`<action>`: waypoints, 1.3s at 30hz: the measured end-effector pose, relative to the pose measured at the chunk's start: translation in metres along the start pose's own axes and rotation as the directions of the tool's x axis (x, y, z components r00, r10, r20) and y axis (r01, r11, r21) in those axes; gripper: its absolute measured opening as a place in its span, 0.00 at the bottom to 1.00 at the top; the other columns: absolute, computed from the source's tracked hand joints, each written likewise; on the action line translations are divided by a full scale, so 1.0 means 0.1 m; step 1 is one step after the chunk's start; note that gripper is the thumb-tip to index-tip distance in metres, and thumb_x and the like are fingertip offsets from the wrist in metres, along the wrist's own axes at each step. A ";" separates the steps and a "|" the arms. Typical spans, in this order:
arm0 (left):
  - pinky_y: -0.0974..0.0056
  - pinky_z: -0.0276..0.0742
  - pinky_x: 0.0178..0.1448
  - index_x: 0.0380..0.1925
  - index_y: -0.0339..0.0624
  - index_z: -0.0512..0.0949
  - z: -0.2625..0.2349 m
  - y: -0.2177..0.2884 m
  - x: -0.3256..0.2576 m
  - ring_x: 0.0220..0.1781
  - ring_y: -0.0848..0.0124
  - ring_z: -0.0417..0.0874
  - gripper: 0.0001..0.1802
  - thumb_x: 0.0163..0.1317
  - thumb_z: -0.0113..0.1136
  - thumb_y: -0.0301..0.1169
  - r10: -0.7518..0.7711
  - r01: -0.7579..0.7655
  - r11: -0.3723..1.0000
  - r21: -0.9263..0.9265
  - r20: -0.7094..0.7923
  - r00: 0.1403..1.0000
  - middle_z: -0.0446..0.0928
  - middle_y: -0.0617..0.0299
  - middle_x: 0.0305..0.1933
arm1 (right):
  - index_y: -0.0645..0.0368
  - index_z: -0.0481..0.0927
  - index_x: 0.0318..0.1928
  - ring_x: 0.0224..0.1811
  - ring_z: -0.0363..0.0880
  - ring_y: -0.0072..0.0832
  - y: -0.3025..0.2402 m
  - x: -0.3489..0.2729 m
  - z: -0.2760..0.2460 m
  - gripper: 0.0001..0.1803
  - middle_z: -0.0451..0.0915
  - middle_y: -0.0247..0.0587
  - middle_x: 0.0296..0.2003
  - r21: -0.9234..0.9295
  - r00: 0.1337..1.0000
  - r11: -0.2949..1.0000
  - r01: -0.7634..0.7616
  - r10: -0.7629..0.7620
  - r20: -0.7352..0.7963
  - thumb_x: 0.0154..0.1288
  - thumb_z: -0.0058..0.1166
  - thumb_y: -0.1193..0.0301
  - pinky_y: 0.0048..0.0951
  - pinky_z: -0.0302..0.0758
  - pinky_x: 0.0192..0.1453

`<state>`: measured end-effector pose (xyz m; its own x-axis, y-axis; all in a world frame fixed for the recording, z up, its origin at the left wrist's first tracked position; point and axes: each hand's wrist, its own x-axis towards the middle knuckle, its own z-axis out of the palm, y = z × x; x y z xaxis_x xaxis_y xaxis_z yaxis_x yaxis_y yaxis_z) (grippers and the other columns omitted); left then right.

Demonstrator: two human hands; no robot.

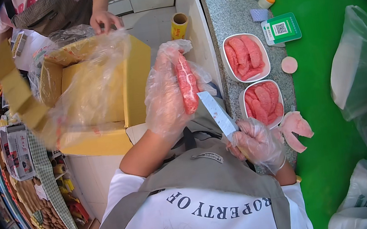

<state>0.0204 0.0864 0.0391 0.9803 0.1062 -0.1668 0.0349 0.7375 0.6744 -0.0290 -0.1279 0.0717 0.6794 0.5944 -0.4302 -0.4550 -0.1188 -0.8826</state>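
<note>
My left hand (pixel 164 93), in a clear plastic glove, is closed round a piece of peeled red pomelo (pixel 187 85) with white pith streaks. My right hand (pixel 258 141), also gloved, grips a knife (pixel 217 112). The wide blade points up and left, its tip close to the pomelo's lower right side; whether they touch I cannot tell. Right of the hands, two white tubs hold red pomelo pieces: a farther tub (pixel 268 71) and a nearer tub (pixel 244 108). Pink pomelo peel (pixel 299 127) lies beside the nearer tub and my right hand.
A speckled stone counter (pixel 217 4) and green surface (pixel 321 95) lie right, with a round peel slice (pixel 289 65), payment-code stand (pixel 292 33), orange-capped bottle (pixel 266 1) and plastic bags. Left stands a cardboard box (pixel 138 74) lined with plastic; another person's hand (pixel 105 21) touches it.
</note>
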 end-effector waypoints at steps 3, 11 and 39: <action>0.65 0.74 0.29 0.55 0.45 0.69 0.03 0.00 0.02 0.25 0.73 0.74 0.23 0.77 0.44 0.53 0.052 -0.052 0.999 0.003 -0.031 0.998 0.71 0.64 0.28 | 0.60 0.76 0.33 0.20 0.65 0.13 -0.03 -0.02 0.02 0.14 0.72 0.28 0.19 -0.058 0.999 0.998 -0.024 0.022 -0.033 0.77 0.45 0.67 0.19 0.64 0.25; 0.64 0.74 0.30 0.54 0.45 0.67 0.07 0.03 0.01 0.23 0.71 0.74 0.23 0.77 0.43 0.53 0.074 -0.074 0.993 0.096 -0.005 0.997 0.71 0.63 0.25 | 0.62 0.76 0.31 0.18 0.65 0.18 -0.08 -0.03 0.01 0.13 0.72 0.32 0.17 -0.291 0.996 0.957 0.004 -0.031 -0.086 0.74 0.49 0.69 0.26 0.64 0.24; 0.68 0.77 0.37 0.55 0.47 0.67 0.05 -0.02 -0.04 0.32 0.74 0.75 0.17 0.77 0.49 0.45 0.076 -0.077 0.996 0.035 0.044 0.996 0.71 0.63 0.33 | 0.60 0.77 0.35 0.19 0.68 0.17 0.00 -0.02 0.07 0.15 0.74 0.33 0.21 0.176 0.997 0.982 -0.074 0.066 0.050 0.78 0.45 0.64 0.21 0.64 0.23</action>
<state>0.0171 0.0813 0.0422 0.9876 0.1325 -0.0838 -0.0341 0.7032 0.7101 -0.0346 -0.1232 0.0735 0.6180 0.6246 -0.4774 -0.5980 -0.0207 -0.8012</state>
